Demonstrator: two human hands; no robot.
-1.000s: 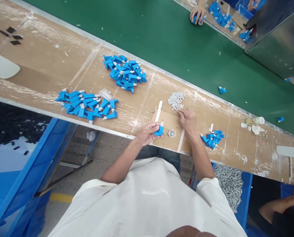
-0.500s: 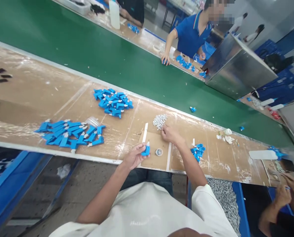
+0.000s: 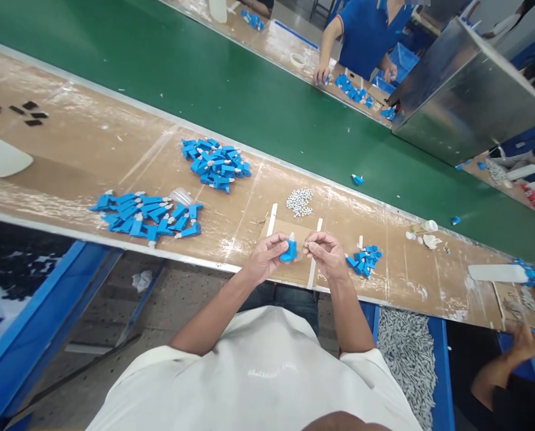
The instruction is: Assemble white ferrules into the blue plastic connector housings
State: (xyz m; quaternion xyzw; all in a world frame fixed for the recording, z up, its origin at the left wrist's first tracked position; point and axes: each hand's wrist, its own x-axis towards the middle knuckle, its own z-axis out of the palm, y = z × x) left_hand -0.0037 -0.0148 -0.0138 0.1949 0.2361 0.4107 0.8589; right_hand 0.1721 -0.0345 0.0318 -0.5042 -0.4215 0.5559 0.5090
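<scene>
In my left hand [image 3: 267, 256] is a small blue plastic part [image 3: 289, 251] with a white tip pointing up, gripped between thumb and fingers. My right hand [image 3: 328, 254] is beside it, thumb and forefinger pinched on a tiny pale metallic piece [image 3: 308, 245], its exact kind too small to tell. The two hands are close together but apart, over a cardboard sheet [image 3: 294, 274] on the bench. Just beyond them lies a pile of tiny silvery pieces [image 3: 299, 202]. To the right of my right hand is a small heap of blue parts [image 3: 365, 261].
Two larger piles of blue parts [image 3: 215, 163] lie to the left on the brown bench [image 3: 136, 152]. Behind runs a green conveyor belt [image 3: 267, 114] with a metal housing [image 3: 469, 102]. A blue bin of grey pieces [image 3: 406, 359] stands below right. Co-workers sit across and at right.
My right hand has drawn back from the silvery pile to beside the blue part, pinching a tiny piece. My left hand still holds the blue part. The camera view has shifted.
</scene>
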